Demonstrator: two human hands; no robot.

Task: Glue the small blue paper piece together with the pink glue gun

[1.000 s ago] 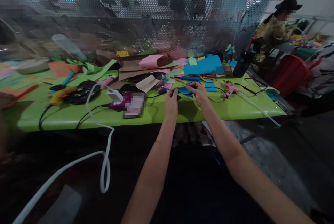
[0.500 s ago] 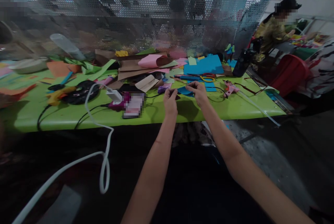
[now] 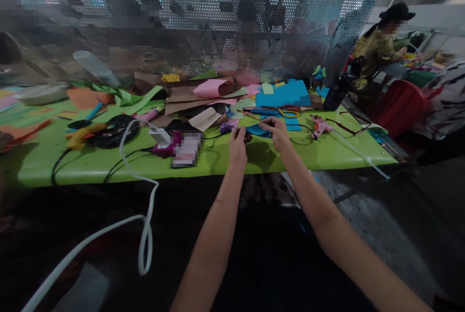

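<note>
Over the front of the green table, my left hand (image 3: 238, 145) and my right hand (image 3: 276, 132) are held close together. A small curved piece of blue paper (image 3: 256, 131) spans the gap between them, its right end pinched by my right thumb and fingers. My left hand is closed in a pinch at a small dark brown piece (image 3: 248, 137), partly hidden by the fingertips. Whether the left fingers also grip the blue paper cannot be made out. Just behind my hands lie blue paper strips (image 3: 292, 124) and scissors with yellow and red handles (image 3: 289, 113).
A phone (image 3: 186, 149), purple power strip (image 3: 163, 149) with a white cable (image 3: 147, 234), and yellow glue gun (image 3: 82, 138) lie leftward. Paper scraps line a perforated metal panel (image 3: 203, 7). Rightward are eyeglasses (image 3: 347, 128), a dark bottle (image 3: 333, 93) and a seated person (image 3: 378, 45).
The blue paper has shifted slightly left and turned between my hands, and my right fingers have bent further over it. The dark piece shows less flat. The view has tilted up slightly.
</note>
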